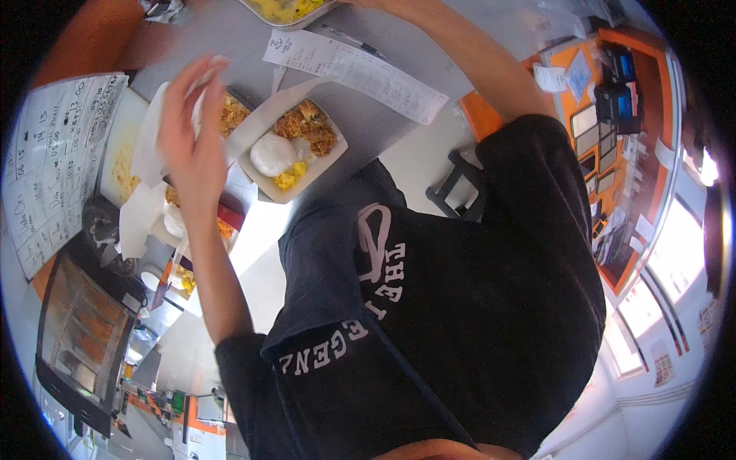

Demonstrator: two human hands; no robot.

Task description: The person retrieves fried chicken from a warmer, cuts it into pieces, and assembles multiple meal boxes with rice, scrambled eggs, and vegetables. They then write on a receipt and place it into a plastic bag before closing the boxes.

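Note:
My left hand (198, 132), blurred by motion, is over several open paper food boxes on the grey counter. Whether its fingers hold anything is unclear. Nearest my body, one paper box (310, 178) contains a white rice mound (273, 155), browned fried pieces (310, 129) and yellow crumbled food (290, 175). Another box, partly behind my left hand, shows similar fried food (234, 115). Below, a further box with rice (174, 221) is partly covered by my forearm. My right hand (368, 2) is mostly cut off at the top edge, beside a metal tray (296, 24) of yellow food.
A long printed receipt (362, 75) and a pen (353, 40) lie on the counter. At left are a whiteboard (60, 167) with handwriting and a stained white board (118, 155). An orange counter (566, 57) with several devices is at right; a dark chair (460, 184) is nearer.

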